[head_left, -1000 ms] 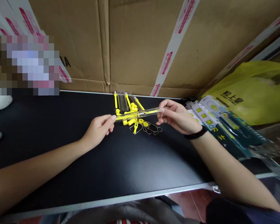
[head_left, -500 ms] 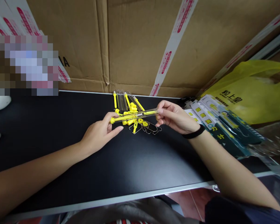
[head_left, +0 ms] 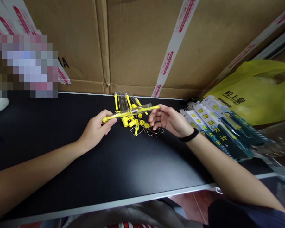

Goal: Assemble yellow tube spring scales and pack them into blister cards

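Above the tabletop, a clear tube around a yellow rod is pinched at its left end by the left hand, pointing right toward the curled right hand, whose grip cannot be told.

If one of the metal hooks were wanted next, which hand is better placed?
Probably the right hand: it is closer to the metal hooks, while the left hand grips one end of the clear tube.

The left hand is gripping a yellow rod running through a clear tube. The rod's tip is protruding at the right hand. Yellow parts and wire hooks are lying nearby.
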A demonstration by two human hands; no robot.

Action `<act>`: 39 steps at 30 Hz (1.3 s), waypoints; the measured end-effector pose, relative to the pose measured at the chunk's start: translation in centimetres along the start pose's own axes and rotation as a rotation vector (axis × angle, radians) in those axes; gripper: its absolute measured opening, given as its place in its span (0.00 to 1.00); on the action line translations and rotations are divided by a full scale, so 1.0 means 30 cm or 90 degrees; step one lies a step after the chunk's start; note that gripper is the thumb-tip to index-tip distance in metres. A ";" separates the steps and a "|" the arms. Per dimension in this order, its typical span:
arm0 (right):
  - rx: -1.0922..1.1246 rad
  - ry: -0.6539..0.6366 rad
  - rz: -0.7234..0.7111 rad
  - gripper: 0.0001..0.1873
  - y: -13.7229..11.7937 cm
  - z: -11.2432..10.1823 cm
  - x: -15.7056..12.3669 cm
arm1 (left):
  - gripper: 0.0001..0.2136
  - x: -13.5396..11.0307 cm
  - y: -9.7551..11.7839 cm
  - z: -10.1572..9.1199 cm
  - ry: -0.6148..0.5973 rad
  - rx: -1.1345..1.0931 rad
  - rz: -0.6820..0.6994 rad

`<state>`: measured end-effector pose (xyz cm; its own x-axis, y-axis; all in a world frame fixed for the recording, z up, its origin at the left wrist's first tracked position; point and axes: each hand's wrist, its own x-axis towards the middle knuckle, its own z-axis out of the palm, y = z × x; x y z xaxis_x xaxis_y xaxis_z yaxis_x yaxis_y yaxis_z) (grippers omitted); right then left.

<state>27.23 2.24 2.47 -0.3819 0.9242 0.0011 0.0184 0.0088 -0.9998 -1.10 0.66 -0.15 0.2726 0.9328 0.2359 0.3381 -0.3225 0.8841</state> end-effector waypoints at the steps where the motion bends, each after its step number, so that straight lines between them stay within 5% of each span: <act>1: -0.096 0.025 -0.037 0.11 0.015 0.003 0.004 | 0.09 0.002 -0.003 0.001 0.004 -0.022 0.000; 6: -0.667 0.051 -0.295 0.12 0.081 0.057 0.025 | 0.09 0.004 -0.005 0.006 -0.014 -0.053 0.007; 12: -0.855 -0.014 -0.356 0.07 0.085 0.108 0.061 | 0.10 -0.008 0.001 0.001 -0.045 0.018 0.024; 33: -0.787 0.019 -0.356 0.11 0.114 0.103 0.071 | 0.11 -0.014 -0.001 -0.004 -0.028 0.073 0.022; 39: -0.457 0.108 -0.322 0.09 0.097 0.066 0.057 | 0.10 -0.003 -0.007 -0.003 0.004 0.027 0.001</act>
<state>24.79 3.09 -0.50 -0.3603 0.7881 0.4991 0.4802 0.6153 -0.6251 -1.29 0.66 -0.32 0.2678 0.9333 0.2394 0.3764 -0.3300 0.8657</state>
